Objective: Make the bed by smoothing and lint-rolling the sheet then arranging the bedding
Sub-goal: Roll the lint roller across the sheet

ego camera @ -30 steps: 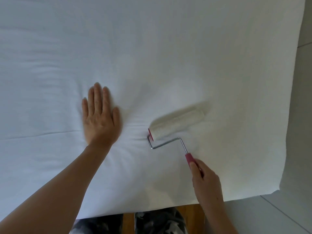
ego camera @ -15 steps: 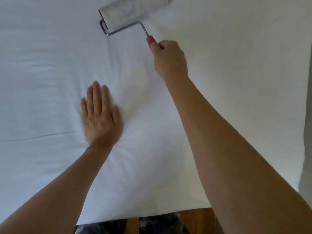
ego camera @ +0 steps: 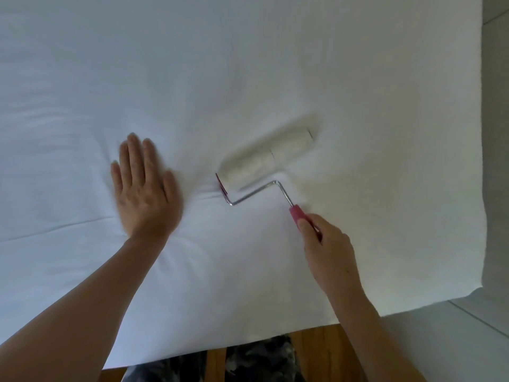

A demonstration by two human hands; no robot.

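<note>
The step in hand was the lint-rolling of the sheet (ego camera: 248,64), which lay white and stretched over the bed, with the smoothing seemingly going on alongside it. The left hand (ego camera: 144,188) lay flat on the sheet with its fingers (ego camera: 135,155) straight and close together, palm down, holding nothing; it looked to be pinning the cloth so that it would not drag. A few shallow creases ran across the cloth between that hand and the roller (ego camera: 267,158), and one long fold line ran off to the left from under the wrist. The roller lay on the sheet just to the right of the left hand, apart from it, its pale drum slanted up to the right and its wire frame bent back to a red handle (ego camera: 298,213). The right hand (ego camera: 327,249) gripped that handle, fingers curled round it and thumb laid along the top. The drum looked blurred, so its exact contact with the cloth could not be told, though it appeared pressed in. The sheet's near edge hung over the bed above a strip of wood floor (ego camera: 316,346), and its right edge ended against pale tile. No other bedding was in view. By my judgement the task was in its early half: the next move called for another stroke with steady light pressure, the flat hand keeping the cloth taut, and care that the sticky drum did not lift the cloth into new creases.
</note>
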